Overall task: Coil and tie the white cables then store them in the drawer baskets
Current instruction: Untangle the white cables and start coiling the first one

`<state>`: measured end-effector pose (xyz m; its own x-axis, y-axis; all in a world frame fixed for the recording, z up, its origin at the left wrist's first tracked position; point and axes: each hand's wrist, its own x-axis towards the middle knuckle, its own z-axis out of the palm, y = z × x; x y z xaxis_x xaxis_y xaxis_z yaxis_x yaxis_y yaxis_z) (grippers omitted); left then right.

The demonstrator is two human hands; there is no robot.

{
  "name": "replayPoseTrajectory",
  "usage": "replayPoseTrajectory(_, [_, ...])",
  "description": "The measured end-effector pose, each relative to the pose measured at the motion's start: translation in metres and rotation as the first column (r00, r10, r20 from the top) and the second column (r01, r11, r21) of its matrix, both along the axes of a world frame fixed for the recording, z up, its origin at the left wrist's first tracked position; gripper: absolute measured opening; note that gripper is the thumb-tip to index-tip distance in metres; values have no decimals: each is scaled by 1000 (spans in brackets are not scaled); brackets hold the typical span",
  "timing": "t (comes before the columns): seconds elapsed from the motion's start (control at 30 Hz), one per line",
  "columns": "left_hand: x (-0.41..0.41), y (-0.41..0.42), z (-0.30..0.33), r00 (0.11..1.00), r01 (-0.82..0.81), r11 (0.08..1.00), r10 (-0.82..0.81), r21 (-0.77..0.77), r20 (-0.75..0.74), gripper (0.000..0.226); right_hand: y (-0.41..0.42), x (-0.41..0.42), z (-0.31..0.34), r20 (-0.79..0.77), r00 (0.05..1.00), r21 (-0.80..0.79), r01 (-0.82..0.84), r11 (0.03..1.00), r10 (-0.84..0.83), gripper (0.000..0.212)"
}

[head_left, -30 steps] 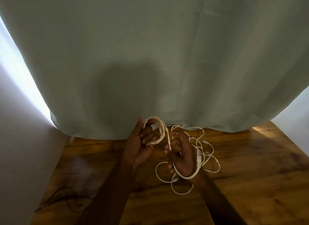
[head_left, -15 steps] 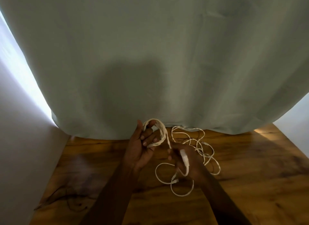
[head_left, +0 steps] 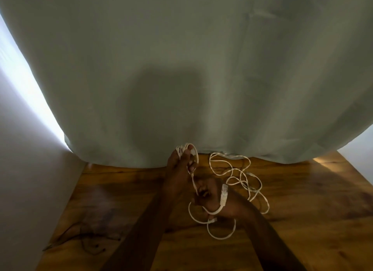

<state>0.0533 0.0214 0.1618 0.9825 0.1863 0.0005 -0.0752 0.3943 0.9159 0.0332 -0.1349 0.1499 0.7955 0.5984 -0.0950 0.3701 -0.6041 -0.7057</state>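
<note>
Once palm-up, right hand [head_left: 217, 198] (cable [head_left: 240, 176]) rolled.

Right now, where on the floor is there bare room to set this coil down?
The wood floor is bare between the left wall and the left arm, below the curtain hem. Another bare patch lies at the right, past the loose cable loops. It is crowded around the right hand, where loops spread under and beside it.
</note>
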Motion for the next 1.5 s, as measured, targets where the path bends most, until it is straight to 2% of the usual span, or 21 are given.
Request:
replayPoseTrajectory(0.07, [0, 1, -5, 1000, -20, 984, 17, 175, 18, 15, -1, 2, 3, -16, 999, 22, -35, 999, 36, 18])
replayPoseTrajectory(0.2, [-1, -1, -9, 995, 30, 924, -63, 382, 74, 14, 7, 3, 17, -20, 998, 43, -59, 997, 60, 11])
replayPoseTrajectory(0.3, [-3, 4, -15, 989, 73, 835, -130, 545, 67, 22, 11, 3, 31, -236, 971, 189, 82, 979, -35, 2])
replayPoseTrajectory(0.37, [-3, 7, -18, 990, 79, 812, -130, 579, 48, 34, 9, 2, 38, -455, 889, 284, 204, 937, -56, 10])
replayPoseTrajectory(0.47, [-4, 7, -20, 996, 82, 839, -93, 539, -7, 28, 0, 1, 46, -603, 798, 380, 267, 886, 18, 23])
replayPoseTrajectory(0.53, [-5, 7, -20, 995, 103, 872, -88, 478, -55, 28, -6, 0, 50, -621, 776, 451, 233, 861, 115, 29])
replayPoseTrajectory(0.6, [-7, 6, -17, 991, 127, 910, -104, 395, -79, 26, -6, -2, 51, -614, 778, 485, 235, 842, 137, 29])
replayPoseTrajectory(0.73, [-12, 2, -16, 974, 224, 925, -198, 307, -113, 10, 7, -1, 55, -533, 836, 464, 418, 781, -131, 21])
replayPoseTrajectory(0.8, [-17, -2, -19, 959, 269, 930, -234, 249, -160, 14, 10, 3, 56, -492, 841, 475, 476, 740, -225, 18])
replayPoseTrajectory(0.9, [-21, -2, -28, 928, 322, 947, -318, -10, -194, 16, 12, 6, 54, -484, 836, 485, 503, 716, -259, 15])
replayPoseTrajectory(0.97, [-26, 0, -29, 898, 378, 910, -405, -169, -173, 20, 14, 7, 50, -486, 819, 465, 538, 703, -305, 15])
replayPoseTrajectory(1.03, [-32, 3, -32, 891, 422, 900, -434, -105, -138, 22, 16, 9, 43, -468, 795, 404, 581, 707, -386, 17])
replayPoseTrajectory(1.07, [-36, 3, -33, 887, 443, 896, -442, -25, -129, 25, 17, 9, 40, -386, 797, 329, 590, 737, -465, 20])
replayPoseTrajectory(1.13, [-41, 6, -34, 878, 469, 882, -461, 40, -128, 31, 16, 8, 33, -68, 800, 153, 598, 786, -596, 23])
replayPoseTrajectory(1.17, [-42, 9, -34, 870, 485, 874, -477, 43, -127, 36, 15, 5, 29, 53, 799, 128, 589, 798, -599, 23])
replayPoseTrajectory(1.2, [-43, 11, -35, 864, 494, 869, -486, 33, -133, 43, 16, 2, 25, 100, 821, 163, 544, 823, -562, 20])
replayPoseTrajectory(1.27, [-46, 17, -35, 864, 473, 880, -474, -45, -169, 55, 18, 1, 13, 106, 886, 251, 415, 875, -451, 8])
replayPoseTrajectory(1.3, [-48, 19, -33, 866, 446, 888, -459, -111, -200, 58, 21, -1, 11, 71, 915, 277, 366, 889, -398, 11])
replayPoseTrajectory(1.37, [-50, 20, -28, 869, 374, 900, -424, -224, -256, 62, 29, -6, 7, -46, 940, 329, 335, 883, -339, 32])
replayPoseTrajectory(1.43, [-47, 22, -25, 896, 283, 945, -322, -166, -306, 67, 40, -15, 3, -95, 935, 403, 350, 846, -342, 32])
replayPoseTrajectory(1.5, [-47, 23, -23, 919, 208, 977, -209, -39, -333, 71, 58, -23, -7, -103, 895, 486, 426, 763, -434, 28])
